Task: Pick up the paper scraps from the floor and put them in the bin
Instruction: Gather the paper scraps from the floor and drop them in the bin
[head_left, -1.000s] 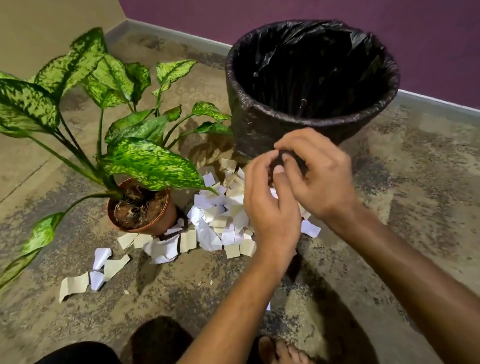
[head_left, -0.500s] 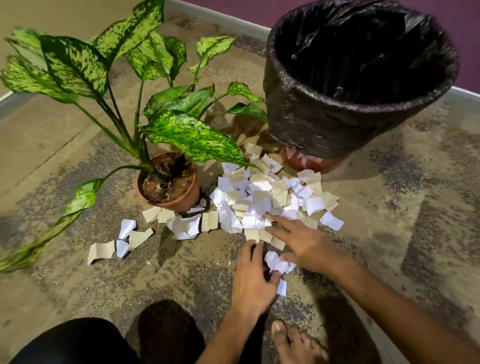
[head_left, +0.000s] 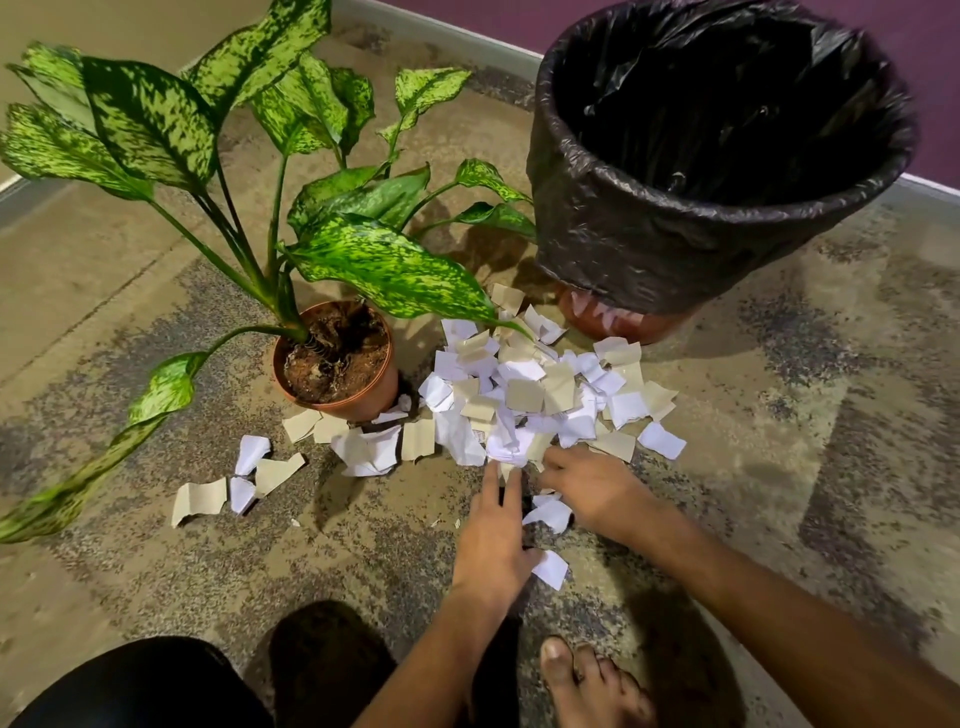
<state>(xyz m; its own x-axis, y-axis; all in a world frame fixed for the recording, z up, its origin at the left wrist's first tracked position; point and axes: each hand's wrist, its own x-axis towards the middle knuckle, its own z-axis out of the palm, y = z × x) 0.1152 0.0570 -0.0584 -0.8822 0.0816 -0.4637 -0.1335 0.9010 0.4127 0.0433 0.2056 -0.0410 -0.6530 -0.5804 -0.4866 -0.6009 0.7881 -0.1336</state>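
Gathering step: left hand (head_left: 493, 540) flat, right hand (head_left: 592, 488) loosely spread, both empty, at the paper scraps (head_left: 524, 395) (frame centre); next, scoop toward the black-lined bin (head_left: 649, 260).

A potted plant (head_left: 332, 358) with mottled green leaves stands on the speckled floor (head_left: 779, 415) — a purple wall (head_left: 930, 78) behind.

No text, label, brand or number can be read anywhere — the paper scraps (head_left: 524, 395) show only blank faces.
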